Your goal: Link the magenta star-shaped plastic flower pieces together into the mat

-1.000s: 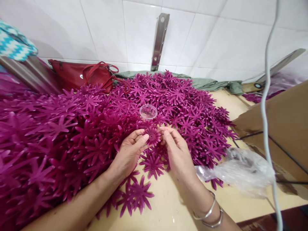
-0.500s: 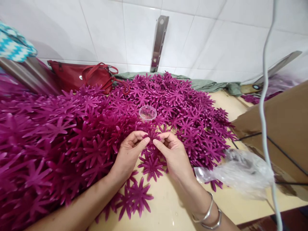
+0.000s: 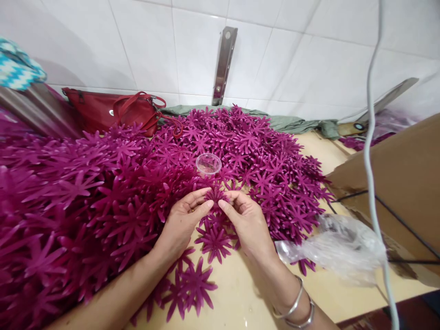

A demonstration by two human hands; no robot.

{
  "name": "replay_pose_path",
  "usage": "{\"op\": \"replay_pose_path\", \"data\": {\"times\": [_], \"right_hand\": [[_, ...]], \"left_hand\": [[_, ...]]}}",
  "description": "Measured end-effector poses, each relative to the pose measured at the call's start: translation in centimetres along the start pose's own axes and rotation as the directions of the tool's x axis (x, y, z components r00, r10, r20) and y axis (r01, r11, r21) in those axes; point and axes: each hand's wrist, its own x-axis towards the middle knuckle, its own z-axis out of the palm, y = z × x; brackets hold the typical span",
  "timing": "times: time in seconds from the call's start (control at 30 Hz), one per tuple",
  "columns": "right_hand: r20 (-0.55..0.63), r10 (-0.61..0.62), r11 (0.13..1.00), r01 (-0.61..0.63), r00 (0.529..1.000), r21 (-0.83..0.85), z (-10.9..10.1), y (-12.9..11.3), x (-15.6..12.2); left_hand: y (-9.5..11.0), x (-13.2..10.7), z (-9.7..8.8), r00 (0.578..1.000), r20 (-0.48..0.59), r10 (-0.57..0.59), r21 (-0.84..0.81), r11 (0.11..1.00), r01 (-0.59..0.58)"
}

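Between my two hands, near the middle of the head view, is a small purple artificial flower [image 3: 216,196] with narrow petals. My left hand [image 3: 187,215] pinches its left side between thumb and fingers. On its right side, my right hand [image 3: 244,214] grips it the same way, thumb in front. Just beyond the fingertips, a round clear plastic dish [image 3: 208,163] rests on the heap of purple flower pieces [image 3: 130,215]. Below my hands, loose flower pieces [image 3: 198,285] lie on the pale tabletop [image 3: 237,293].
A red handbag [image 3: 103,112] leans by the tiled wall at the back left. At right are a crumpled clear plastic bag [image 3: 340,250] and a brown cardboard box [image 3: 395,183]. A pale cable [image 3: 370,151] hangs in front of them.
The held flower sits more upright and gathered, with the fingers slightly shifted at its sides. The whole view has moved a little; both hands keep their grip.
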Motion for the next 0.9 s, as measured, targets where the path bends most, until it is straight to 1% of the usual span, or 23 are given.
{"op": "replay_pose_path", "data": {"times": [0.13,0.23,0.3,0.37,0.43,0.47,0.53,0.6,0.67,0.77,0.83,0.9], "right_hand": [[0.003,-0.011,1.000,0.011,1.000,0.002,-0.2,0.2,0.1],[-0.022,-0.048,0.997,0.047,0.999,-0.064,-0.2,0.1,0.1],[-0.071,-0.128,0.984,0.118,0.989,-0.132,-0.2,-0.1,0.0],[-0.121,-0.252,0.947,0.218,0.960,-0.236,-0.1,-0.4,-0.2],[-0.112,-0.351,0.893,0.296,0.930,-0.340,0.1,-0.7,-0.4],[-0.082,-0.373,0.871,0.318,0.924,-0.375,0.2,-0.8,-0.5],[-0.003,-0.359,0.862,0.330,0.933,-0.385,0.3,-0.9,-0.6],[0.043,-0.309,0.886,0.304,0.950,-0.351,0.4,-0.9,-0.6],[0.047,-0.270,0.904,0.270,0.962,-0.333,0.5,-0.9,-0.6],[0.046,-0.250,0.909,0.251,0.967,-0.332,0.3,-1.0,-0.4],[0.067,-0.247,0.909,0.255,0.967,-0.330,0.2,-1.0,-0.2],[0.074,-0.274,0.891,0.283,0.959,-0.356,0.0,-0.9,-0.1]], "left_hand": [[0.2,-0.2,-0.1,0.995,0.084,-0.059,-0.013,0.998,0.060],[0.4,-0.4,0.0,0.992,0.111,-0.055,-0.019,0.998,0.058],[0.5,-0.6,0.0,0.995,0.095,-0.042,-0.068,0.997,0.048],[0.6,-0.6,0.1,0.997,0.073,-0.032,-0.112,0.993,0.040],[0.6,-0.7,0.3,0.997,0.069,-0.030,-0.123,0.992,0.038],[0.6,-0.7,0.3,0.997,0.073,-0.034,-0.124,0.991,0.042],[0.7,-0.7,0.4,0.996,0.072,-0.046,-0.142,0.988,0.056],[0.8,-0.7,0.5,0.996,0.068,-0.054,-0.172,0.983,0.065],[0.9,-0.6,0.4,0.997,0.069,-0.047,-0.201,0.978,0.060],[0.9,-0.4,0.1,0.997,0.066,-0.043,-0.257,0.965,0.059],[0.8,-0.3,-0.1,0.996,0.063,-0.058,-0.278,0.958,0.073],[0.7,-0.3,-0.2,0.996,0.067,-0.061,-0.265,0.961,0.076]]}}
